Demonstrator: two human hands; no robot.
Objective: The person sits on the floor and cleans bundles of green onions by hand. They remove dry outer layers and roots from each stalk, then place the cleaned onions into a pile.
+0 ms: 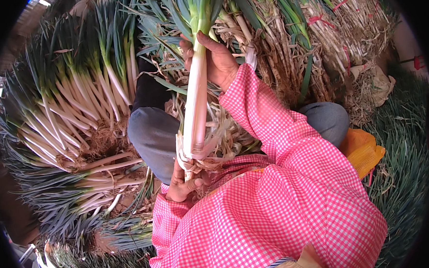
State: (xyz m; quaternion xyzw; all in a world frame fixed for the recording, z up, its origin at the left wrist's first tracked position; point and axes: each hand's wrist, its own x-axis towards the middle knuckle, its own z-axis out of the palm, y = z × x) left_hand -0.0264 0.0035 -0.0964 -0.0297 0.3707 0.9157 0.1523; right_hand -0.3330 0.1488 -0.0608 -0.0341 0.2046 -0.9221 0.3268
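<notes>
A thick Welsh onion (195, 109) stands almost upright before me, its white stem lengthwise and green leaves at the top. Around the upper stem, my right hand (212, 56) is closed, thumb in front and fingers behind. Near the root end, my left hand (184, 186) grips the base below loose, peeled-back outer skins (196, 162). Dry pale skins (229, 133) lie between my knees, behind the stem. Part of each hand is hidden by the onion.
Clean white-stemmed onions (85, 93) are fanned out at the left. Untrimmed, soil-brown bundles (275, 47) with red ties lie at the upper right. More green leaves (401, 153) fill the right side, beside a yellow-orange woven sack (362, 151). Below left lie further onions (104, 183).
</notes>
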